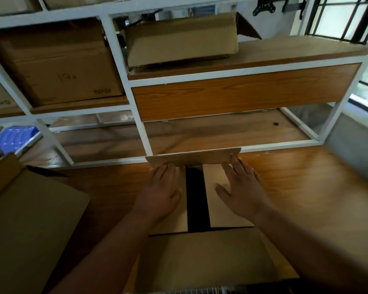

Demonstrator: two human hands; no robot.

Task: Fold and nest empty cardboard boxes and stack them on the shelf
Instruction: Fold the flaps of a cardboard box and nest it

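A brown cardboard box (202, 257) stands on the wooden floor right below me. Its two inner flaps are folded down, with a dark gap between them. My left hand (160, 194) lies flat on the left flap, fingers spread. My right hand (241, 189) lies flat on the right flap (216, 211). The far flap (191, 157) sticks up beyond my fingertips. A white-framed shelf (136, 115) with wooden boards stands straight ahead. A flattened-looking box (181, 39) rests on its upper right board.
A large closed box (57, 66) marked with handwriting fills the left shelf bay. Another big cardboard box (28, 225) stands at my left on the floor. Blue plastic bins (15, 136) sit low at the left. Windows are at the right.
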